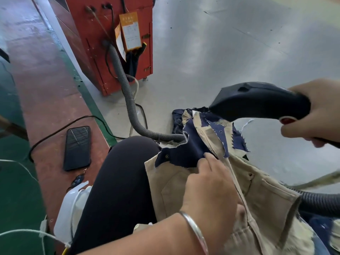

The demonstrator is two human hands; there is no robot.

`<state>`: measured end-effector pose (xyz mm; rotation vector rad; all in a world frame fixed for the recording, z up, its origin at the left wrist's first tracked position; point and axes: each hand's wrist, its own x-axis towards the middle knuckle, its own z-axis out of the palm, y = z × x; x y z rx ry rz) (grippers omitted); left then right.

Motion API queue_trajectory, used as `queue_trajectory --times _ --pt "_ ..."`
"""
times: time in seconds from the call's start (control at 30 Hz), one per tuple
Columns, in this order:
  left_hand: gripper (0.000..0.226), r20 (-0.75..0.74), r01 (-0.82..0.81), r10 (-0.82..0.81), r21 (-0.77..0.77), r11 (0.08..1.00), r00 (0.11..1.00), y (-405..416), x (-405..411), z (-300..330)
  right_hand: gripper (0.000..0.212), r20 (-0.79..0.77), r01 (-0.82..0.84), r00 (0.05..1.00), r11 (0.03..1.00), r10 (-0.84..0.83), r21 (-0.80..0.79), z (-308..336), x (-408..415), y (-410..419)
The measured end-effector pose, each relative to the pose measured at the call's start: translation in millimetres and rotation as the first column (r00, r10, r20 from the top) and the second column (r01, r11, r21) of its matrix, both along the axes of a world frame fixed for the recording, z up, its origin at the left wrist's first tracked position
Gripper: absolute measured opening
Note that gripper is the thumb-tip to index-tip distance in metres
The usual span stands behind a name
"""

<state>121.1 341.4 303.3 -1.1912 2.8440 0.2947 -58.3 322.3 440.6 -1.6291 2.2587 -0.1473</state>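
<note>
A beige garment (253, 203) with navy blue patches (185, 153) lies across my lap. My left hand (211, 188), a silver bangle on its wrist, pinches the navy fabric near a snap and holds the cloth up. My right hand (312, 111) grips the handle of a black suction nozzle (257, 102), thumb beside its red button. The nozzle's tip touches the frayed top edge of the garment.
A grey ribbed hose (128, 96) runs from a red machine cabinet (117, 43) with orange tags to my lap. A black phone (78, 148) lies on the red floor strip at left, next to a black cable. Grey floor spreads ahead and right.
</note>
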Motion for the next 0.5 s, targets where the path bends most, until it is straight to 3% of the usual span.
queue_trajectory --times 0.1,0.27,0.4,0.5 --pt "0.097 -0.056 0.096 -0.094 0.034 0.995 0.994 -2 2 -6 0.035 0.014 0.003 1.0 1.0 -0.004 0.011 0 1 6" --pt "0.086 -0.11 0.273 -0.283 -0.102 0.957 0.953 -2 14 -21 0.041 0.042 -0.001 0.999 1.0 0.0 0.026 -3 3 12" --pt "0.111 -0.015 0.097 -0.098 -0.02 0.995 0.995 7 18 -15 0.036 -0.011 -0.03 0.999 0.999 0.03 0.016 -8 7 17" --pt "0.126 -0.044 -0.048 0.049 0.024 0.999 0.998 8 17 -9 0.019 -0.035 -0.064 0.997 0.996 0.066 0.059 -15 13 17"
